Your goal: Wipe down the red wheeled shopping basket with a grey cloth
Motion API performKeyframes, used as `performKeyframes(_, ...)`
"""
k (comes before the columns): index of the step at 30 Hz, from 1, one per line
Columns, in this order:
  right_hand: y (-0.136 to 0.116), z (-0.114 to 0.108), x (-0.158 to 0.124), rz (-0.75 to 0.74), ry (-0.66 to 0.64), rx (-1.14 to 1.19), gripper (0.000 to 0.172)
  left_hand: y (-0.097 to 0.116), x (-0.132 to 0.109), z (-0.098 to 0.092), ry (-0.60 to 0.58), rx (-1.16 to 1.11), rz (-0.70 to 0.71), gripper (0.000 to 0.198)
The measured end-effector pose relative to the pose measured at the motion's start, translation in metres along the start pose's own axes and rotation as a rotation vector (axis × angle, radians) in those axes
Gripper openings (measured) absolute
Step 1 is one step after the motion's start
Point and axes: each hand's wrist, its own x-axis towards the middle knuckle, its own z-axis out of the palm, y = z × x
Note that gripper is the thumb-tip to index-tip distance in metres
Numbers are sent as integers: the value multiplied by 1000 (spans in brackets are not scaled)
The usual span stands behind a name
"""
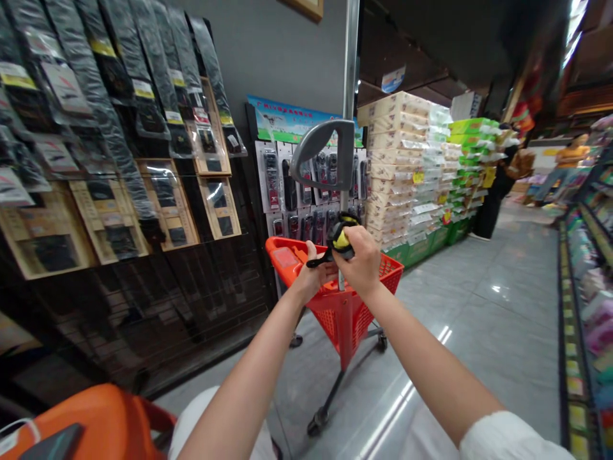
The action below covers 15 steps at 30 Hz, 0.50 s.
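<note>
Both of my hands meet over a red plastic shopping cart [345,319], at a small black-and-yellow piece [341,241] set against an upright metal pole [352,57]. My right hand [361,260] is closed around its right side. My left hand [313,275] reaches under its lower left, where a flat black tab [318,261] sticks out; its thumb points up and the other fingers are partly hidden. A grey D-shaped handle [323,156] sits on the pole just above. What the piece is I cannot make out.
Packaged belts [127,70] and wooden frames [167,204] hang on the left wall. Behind the cart stands a rack of carded goods [320,179]. Stacked boxes [397,166] line the aisle's far left, with people [498,185] beyond. Shelves [589,287] run along the right. An orange seat-like object [96,421] is nearby, lower left.
</note>
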Motion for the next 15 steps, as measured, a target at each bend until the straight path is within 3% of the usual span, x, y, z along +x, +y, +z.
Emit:
performKeyframes(2, 4, 6, -28, 7, -59, 5, 23, 7, 0, -18, 88, 180, 92, 70)
performKeyframes(4, 13, 13, -70, 36, -148, 51, 20, 14, -2, -40, 276, 408, 221, 56)
performKeyframes(6, 27, 20, -108, 175, -133, 166, 20, 18, -6, -62, 410, 594, 310, 32)
performKeyframes(9, 49, 30, -138, 545, 46, 266, 24, 14, -11, -79, 367, 920, 329, 10)
performKeyframes(11, 55, 35, -141, 715, 122, 273, 29, 9, -13, -78, 311, 1214, 284, 15)
performKeyframes(15, 44, 37, -146, 801, 162, 288, 37, -3, -13, -65, 271, 1546, 241, 26)
